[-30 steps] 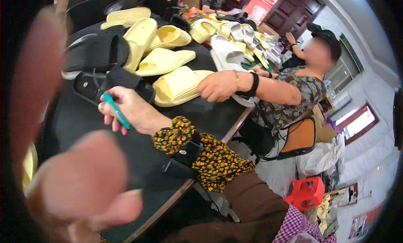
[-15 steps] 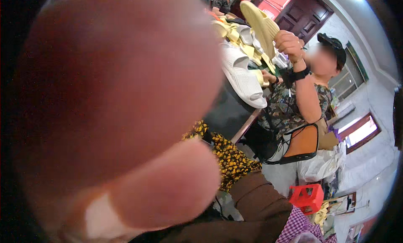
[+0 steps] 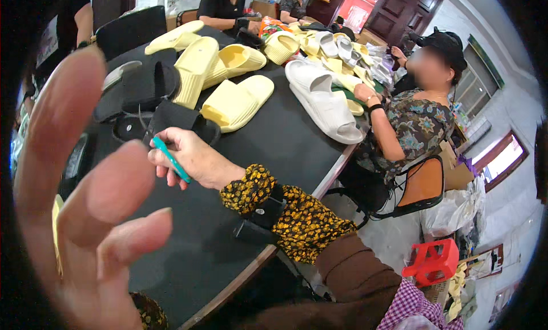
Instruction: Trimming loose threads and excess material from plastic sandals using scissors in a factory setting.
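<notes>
My left hand (image 3: 97, 216) is raised close to the camera at the left, fingers apart and nothing visible in them. Over the black tabletop (image 3: 234, 153), my right hand (image 3: 197, 156) grips a slim teal-handled tool (image 3: 171, 159). A thin tip seems to rise from its upper end, but its kind is unclear. Just beyond that hand lie black slippers (image 3: 177, 119). Pale yellow slippers (image 3: 240, 104) rest farther back, some on their sides. To the right sits a pair of white slippers (image 3: 325, 102), one leaning on the other.
At the table's right side a person in a patterned top (image 3: 422, 119) handles slippers. Another person in black (image 3: 222, 7) is across the table. A heap of yellow and grey slippers (image 3: 331, 47) lies at the far right. A red plastic stool (image 3: 431, 261) stands at right.
My left hand has drawn back from covering most of the view, uncovering the table and my right hand. The person on the right has lowered a yellow slipper that was held up.
</notes>
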The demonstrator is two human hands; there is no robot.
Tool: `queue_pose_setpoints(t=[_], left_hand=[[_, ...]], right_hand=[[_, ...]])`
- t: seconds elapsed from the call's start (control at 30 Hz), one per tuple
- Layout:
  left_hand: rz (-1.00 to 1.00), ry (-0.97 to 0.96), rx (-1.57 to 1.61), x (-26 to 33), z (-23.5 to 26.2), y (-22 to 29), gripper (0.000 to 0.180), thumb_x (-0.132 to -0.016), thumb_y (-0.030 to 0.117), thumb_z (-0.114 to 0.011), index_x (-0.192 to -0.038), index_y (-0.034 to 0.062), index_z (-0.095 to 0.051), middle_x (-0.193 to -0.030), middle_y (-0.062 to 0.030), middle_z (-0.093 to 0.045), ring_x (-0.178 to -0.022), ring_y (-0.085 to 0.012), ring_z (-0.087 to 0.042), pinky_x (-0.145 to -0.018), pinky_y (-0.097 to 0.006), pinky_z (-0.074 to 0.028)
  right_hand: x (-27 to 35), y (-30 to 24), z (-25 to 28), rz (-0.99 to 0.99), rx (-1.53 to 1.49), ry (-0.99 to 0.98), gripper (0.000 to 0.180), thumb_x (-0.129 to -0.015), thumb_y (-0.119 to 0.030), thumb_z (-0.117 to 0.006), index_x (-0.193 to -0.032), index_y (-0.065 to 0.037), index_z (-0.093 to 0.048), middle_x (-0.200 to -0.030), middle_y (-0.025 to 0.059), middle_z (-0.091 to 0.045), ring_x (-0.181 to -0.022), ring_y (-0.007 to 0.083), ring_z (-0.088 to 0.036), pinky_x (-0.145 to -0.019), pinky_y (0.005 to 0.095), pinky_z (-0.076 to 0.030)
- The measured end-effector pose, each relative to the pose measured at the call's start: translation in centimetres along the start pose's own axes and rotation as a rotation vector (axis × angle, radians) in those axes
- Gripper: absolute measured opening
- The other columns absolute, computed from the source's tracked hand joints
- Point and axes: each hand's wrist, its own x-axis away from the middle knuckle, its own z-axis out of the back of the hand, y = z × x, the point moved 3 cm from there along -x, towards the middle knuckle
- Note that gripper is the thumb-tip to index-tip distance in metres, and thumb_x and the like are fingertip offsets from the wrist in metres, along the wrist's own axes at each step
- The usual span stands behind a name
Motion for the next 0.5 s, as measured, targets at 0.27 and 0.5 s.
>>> queue_pose_setpoints(t=[0.27,0.5], left_hand=[[-0.367,-0.013,-0.33,-2.0,1.8,-2.8,0.07,-0.075,0.017,-0.07,-0.135,0.0013,-0.038,-0.136,-0.0145,-0.04,-0.118,-0.0252,-0.048,-0.095,-0.039,-0.044],[-0.491,-0.038,-0.464,-2.6,3.3,-5.0,0.072,-0.072,0.02,-0.072,-0.133,0.0001,-0.04,-0.129,-0.0132,-0.045,-0.115,-0.0243,-0.049,-0.095,-0.04,-0.043]], right_hand=[[-0.7,0.0,0.0,-0.009,-0.003,-0.008,0.044,-0.084,-0.027,-0.064,-0.112,0.003,-0.048,-0.07,0.0073,-0.06,-0.051,0.0118,-0.057,-0.037,0.0231,-0.043],[-0.4,0.5,1.8,0.086,0.022,-0.051,0.044,-0.084,-0.025,-0.063,-0.114,0.002,-0.047,-0.07,0.0066,-0.059,-0.051,0.012,-0.057,-0.037,0.0232,-0.043]])
